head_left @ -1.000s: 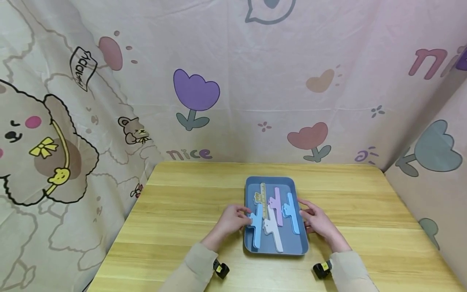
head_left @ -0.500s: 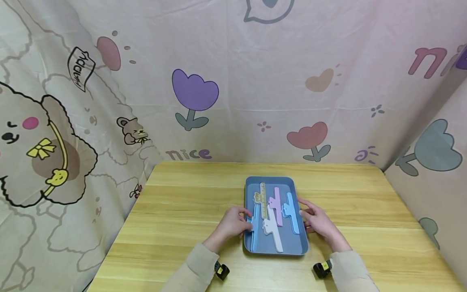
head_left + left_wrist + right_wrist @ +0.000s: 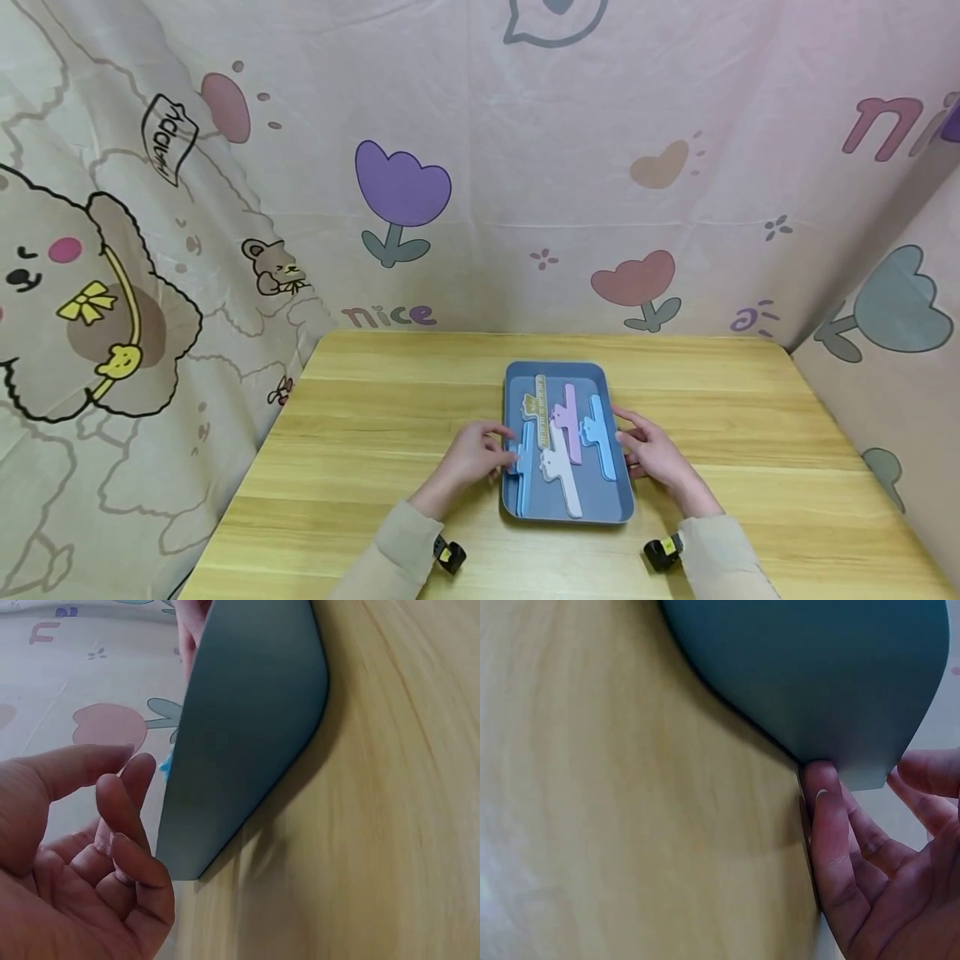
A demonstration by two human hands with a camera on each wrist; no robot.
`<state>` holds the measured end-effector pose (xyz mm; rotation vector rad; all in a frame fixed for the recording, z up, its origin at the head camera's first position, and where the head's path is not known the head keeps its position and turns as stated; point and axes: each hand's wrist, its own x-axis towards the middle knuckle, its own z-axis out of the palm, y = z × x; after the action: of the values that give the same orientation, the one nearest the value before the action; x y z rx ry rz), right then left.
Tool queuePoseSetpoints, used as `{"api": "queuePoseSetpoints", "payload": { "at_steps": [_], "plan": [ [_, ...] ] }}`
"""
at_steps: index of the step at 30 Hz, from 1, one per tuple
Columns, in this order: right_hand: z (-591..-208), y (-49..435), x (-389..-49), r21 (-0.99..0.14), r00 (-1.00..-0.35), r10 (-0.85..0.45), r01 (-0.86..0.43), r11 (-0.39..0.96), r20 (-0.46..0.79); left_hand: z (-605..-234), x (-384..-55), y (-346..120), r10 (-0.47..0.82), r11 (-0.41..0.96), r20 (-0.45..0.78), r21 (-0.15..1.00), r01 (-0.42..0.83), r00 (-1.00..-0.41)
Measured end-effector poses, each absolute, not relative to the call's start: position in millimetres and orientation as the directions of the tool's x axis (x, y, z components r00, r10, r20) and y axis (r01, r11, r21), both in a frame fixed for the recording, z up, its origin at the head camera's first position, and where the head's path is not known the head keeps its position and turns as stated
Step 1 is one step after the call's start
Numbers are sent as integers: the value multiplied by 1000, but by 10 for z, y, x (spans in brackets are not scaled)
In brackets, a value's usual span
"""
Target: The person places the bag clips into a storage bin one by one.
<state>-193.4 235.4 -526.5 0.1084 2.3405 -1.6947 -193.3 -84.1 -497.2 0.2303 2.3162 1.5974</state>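
A grey-blue tray (image 3: 600, 506) lies on the table, holding several long plastic clips. Along its left wall is a blue clip (image 3: 527, 475). My left hand (image 3: 474, 454) hovers beside that clip, fingers loosely bent; the left wrist view shows nothing between thumb and fingers, and a bit of blue clip (image 3: 166, 766) past the rim. My right hand (image 3: 660, 458) holds the tray's right side, thumb at the rim and fingertips low on the outer wall (image 3: 870, 750). Further right in the tray lie a white clip (image 3: 564, 479), a gold-patterned clip (image 3: 541, 417), a purple clip (image 3: 572, 421) and another blue clip (image 3: 602, 442).
The wooden table (image 3: 390, 400) runs back to a printed cloth (image 3: 510, 167) that hangs behind it and at both sides. Each wrist wears a small black camera, one left (image 3: 452, 557) and one right (image 3: 662, 555).
The left blue clip has shifted left, close against the tray's left wall. My left fingers, which were on it, have come off. My right hand and the tray have stayed put.
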Motion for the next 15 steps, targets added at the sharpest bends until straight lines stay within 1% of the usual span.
{"api": "queuePoseSetpoints", "payload": {
  "at_steps": [11,15],
  "plan": [
    [-5219,2348,-1915,-913,-965,-81,206,353,-249,-4905,-2007,-1116,312,307,-117,952,-17,-943],
    [-5181,2352,-1923,-905,-965,-92,193,379,-245,-4845,-2034,-1260,310,371,-71,927,52,-948]
  ]
}}
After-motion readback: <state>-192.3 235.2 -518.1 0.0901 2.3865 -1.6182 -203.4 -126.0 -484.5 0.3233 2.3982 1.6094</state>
